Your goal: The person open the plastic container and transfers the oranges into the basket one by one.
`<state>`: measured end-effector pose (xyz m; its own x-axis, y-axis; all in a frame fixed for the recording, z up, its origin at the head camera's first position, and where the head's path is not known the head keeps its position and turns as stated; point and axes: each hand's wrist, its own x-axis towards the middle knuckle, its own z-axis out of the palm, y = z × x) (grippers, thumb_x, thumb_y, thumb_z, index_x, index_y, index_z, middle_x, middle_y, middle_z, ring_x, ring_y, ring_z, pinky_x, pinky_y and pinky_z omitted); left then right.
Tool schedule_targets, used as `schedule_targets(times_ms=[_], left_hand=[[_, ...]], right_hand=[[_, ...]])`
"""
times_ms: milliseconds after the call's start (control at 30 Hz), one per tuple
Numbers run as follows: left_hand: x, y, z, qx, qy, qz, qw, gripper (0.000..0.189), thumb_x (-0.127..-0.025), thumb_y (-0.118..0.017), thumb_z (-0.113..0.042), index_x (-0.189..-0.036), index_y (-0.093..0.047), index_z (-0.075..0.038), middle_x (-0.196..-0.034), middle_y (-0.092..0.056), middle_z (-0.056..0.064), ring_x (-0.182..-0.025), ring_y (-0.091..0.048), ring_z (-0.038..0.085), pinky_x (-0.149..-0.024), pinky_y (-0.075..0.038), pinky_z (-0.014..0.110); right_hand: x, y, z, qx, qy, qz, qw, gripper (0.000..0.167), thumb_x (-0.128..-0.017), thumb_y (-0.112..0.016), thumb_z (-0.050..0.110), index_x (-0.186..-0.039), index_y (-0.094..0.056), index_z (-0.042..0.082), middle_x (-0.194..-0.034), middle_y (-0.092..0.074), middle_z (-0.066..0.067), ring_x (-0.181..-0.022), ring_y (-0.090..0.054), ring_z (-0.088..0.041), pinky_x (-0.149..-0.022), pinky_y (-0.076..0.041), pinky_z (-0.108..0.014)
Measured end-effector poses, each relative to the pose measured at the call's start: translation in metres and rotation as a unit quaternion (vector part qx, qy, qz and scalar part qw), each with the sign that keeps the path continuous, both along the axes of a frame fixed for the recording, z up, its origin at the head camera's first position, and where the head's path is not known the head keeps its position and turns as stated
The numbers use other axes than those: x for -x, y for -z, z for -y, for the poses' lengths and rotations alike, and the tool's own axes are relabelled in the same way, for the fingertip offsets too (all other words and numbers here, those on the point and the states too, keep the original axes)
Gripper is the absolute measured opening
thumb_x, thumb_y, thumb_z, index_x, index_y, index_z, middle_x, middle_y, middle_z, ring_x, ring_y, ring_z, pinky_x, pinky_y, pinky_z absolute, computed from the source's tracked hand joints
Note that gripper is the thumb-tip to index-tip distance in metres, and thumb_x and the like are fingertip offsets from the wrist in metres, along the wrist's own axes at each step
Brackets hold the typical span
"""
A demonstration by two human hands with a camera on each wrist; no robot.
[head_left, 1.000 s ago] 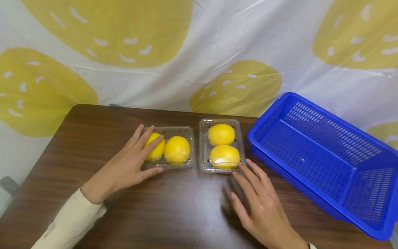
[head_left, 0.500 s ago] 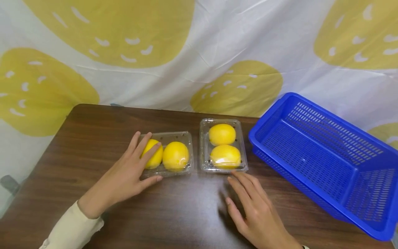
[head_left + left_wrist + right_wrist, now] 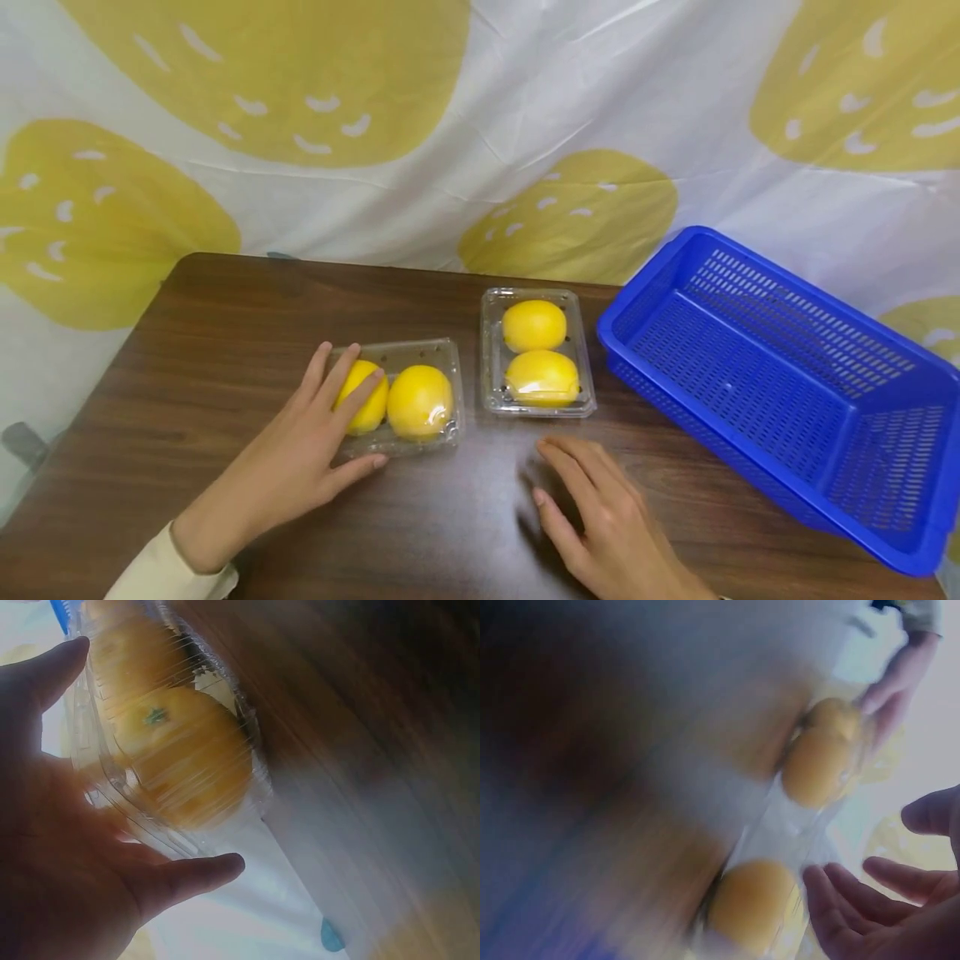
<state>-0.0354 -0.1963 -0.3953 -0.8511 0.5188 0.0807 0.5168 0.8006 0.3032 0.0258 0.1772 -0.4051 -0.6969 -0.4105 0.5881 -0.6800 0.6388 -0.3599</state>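
My left hand [image 3: 307, 437] rests across the left end of a clear plastic clamshell box [image 3: 454, 367], its fingers spread over the lid and the thumb along the near side. Two yellow citrus fruits [image 3: 420, 402] lie in it, one partly hidden by the fingers. In the left wrist view a small green stem end shows on the nearer fruit [image 3: 184, 761]. A second clamshell box [image 3: 491, 400] with two similar fruits [image 3: 535, 326] stands just to the right. Below this box, my right hand [image 3: 615, 521] hovers over the table with loosely bent fingers, holding nothing.
A blue slotted plastic basket [image 3: 750, 467] stands at the right, angled, close to the second box. The dark wooden table [image 3: 225, 333] ends at the back against a white curtain [image 3: 360, 208] with yellow fruit prints.
The left clamshell box has slid towards the person along with my left hand, tilting slightly. My right hand has drawn back from the near edge of the right box, which stays put.
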Motion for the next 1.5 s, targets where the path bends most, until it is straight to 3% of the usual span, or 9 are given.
schedule_targets(times_ms=[100,167,300,433,633,867,1300,1400,1500], left_hand=[[-0.005,0.0,-0.002,0.004,-0.002,-0.003,1.0,0.097,-0.096,-0.083,-0.053,-0.171,-0.039,-0.01,-0.182,-0.011,0.025,-0.162,-0.01,0.064,-0.103,-0.053,0.077],[-0.008,-0.001,-0.004,0.008,-0.003,-0.008,0.9999,0.096,-0.096,-0.084,-0.053,-0.169,-0.042,-0.009,-0.18,-0.015,0.027,-0.161,-0.013,0.065,-0.104,-0.052,0.077],[-0.015,-0.001,-0.007,0.018,-0.008,-0.018,0.9996,0.094,-0.095,-0.084,-0.054,-0.167,-0.046,-0.008,-0.178,-0.02,0.03,-0.159,-0.016,0.066,-0.111,-0.046,0.079],[-0.021,-0.002,-0.01,0.022,-0.011,-0.019,0.9995,0.092,-0.094,-0.085,-0.052,-0.166,-0.047,-0.009,-0.178,-0.02,0.03,-0.158,-0.018,0.068,-0.114,-0.04,0.083],[-0.027,-0.005,-0.017,0.036,-0.014,-0.019,0.9991,0.092,-0.094,-0.085,-0.053,-0.165,-0.048,-0.009,-0.177,-0.023,0.031,-0.157,-0.021,0.068,-0.114,-0.041,0.082],[-0.035,-0.009,-0.025,0.039,-0.007,-0.015,0.9991,0.092,-0.095,-0.083,-0.057,-0.164,-0.049,-0.008,-0.176,-0.025,0.03,-0.157,-0.023,0.066,-0.117,-0.039,0.081],[-0.047,-0.009,-0.036,0.049,0.019,-0.024,0.9983,0.096,-0.096,-0.081,-0.059,-0.168,-0.044,-0.007,-0.178,-0.02,0.032,-0.158,-0.023,0.064,-0.119,-0.04,0.078],[-0.049,-0.01,-0.037,0.049,0.022,-0.028,0.9981,0.097,-0.095,-0.081,-0.059,-0.168,-0.044,-0.007,-0.177,-0.02,0.032,-0.157,-0.024,0.064,-0.118,-0.04,0.079],[-0.05,-0.01,-0.038,0.056,0.02,-0.032,0.9977,0.097,-0.095,-0.081,-0.06,-0.168,-0.044,-0.008,-0.178,-0.02,0.032,-0.157,-0.024,0.064,-0.12,-0.037,0.081]], right_hand=[[-0.007,0.0,0.003,0.024,-0.014,0.092,0.9954,0.039,-0.109,-0.068,0.023,-0.142,-0.068,0.004,-0.131,-0.075,-0.008,-0.105,-0.074,-0.02,-0.094,-0.063,-0.029],[-0.01,0.0,0.006,0.041,-0.026,0.145,0.9883,0.044,-0.102,-0.076,0.013,-0.144,-0.067,0.004,-0.129,-0.076,-0.008,-0.099,-0.075,-0.016,-0.085,-0.066,-0.03],[-0.012,0.001,0.015,0.057,-0.044,0.209,0.9752,0.054,-0.095,-0.082,0.004,-0.146,-0.064,0.003,-0.123,-0.076,-0.006,-0.092,-0.071,-0.008,-0.076,-0.065,-0.027],[-0.013,0.006,0.024,0.06,-0.054,0.234,0.969,0.056,-0.096,-0.081,0.005,-0.148,-0.062,0.0,-0.123,-0.076,-0.005,-0.091,-0.069,-0.004,-0.076,-0.064,-0.025],[-0.009,0.015,0.036,0.086,-0.09,0.239,0.963,0.058,-0.101,-0.077,0.008,-0.154,-0.054,-0.001,-0.125,-0.074,-0.007,-0.095,-0.069,-0.004,-0.077,-0.065,-0.023],[-0.008,0.014,0.044,0.128,-0.097,0.307,0.9381,0.06,-0.105,-0.072,0.008,-0.159,-0.048,0.001,-0.126,-0.075,-0.01,-0.098,-0.07,-0.004,-0.08,-0.066,-0.026],[-0.012,0.017,0.046,0.2,-0.099,0.349,0.9103,0.069,-0.1,-0.073,-0.005,-0.161,-0.041,-0.006,-0.114,-0.074,-0.015,-0.094,-0.071,-0.008,-0.079,-0.068,-0.028],[-0.013,0.017,0.047,0.22,-0.094,0.371,0.8974,0.071,-0.1,-0.074,-0.004,-0.161,-0.038,-0.01,-0.114,-0.073,-0.016,-0.093,-0.071,-0.008,-0.078,-0.068,-0.027],[-0.014,0.016,0.049,0.246,-0.081,0.409,0.8748,0.073,-0.1,-0.073,-0.004,-0.162,-0.036,-0.011,-0.115,-0.072,-0.016,-0.094,-0.072,-0.01,-0.079,-0.068,-0.028]])
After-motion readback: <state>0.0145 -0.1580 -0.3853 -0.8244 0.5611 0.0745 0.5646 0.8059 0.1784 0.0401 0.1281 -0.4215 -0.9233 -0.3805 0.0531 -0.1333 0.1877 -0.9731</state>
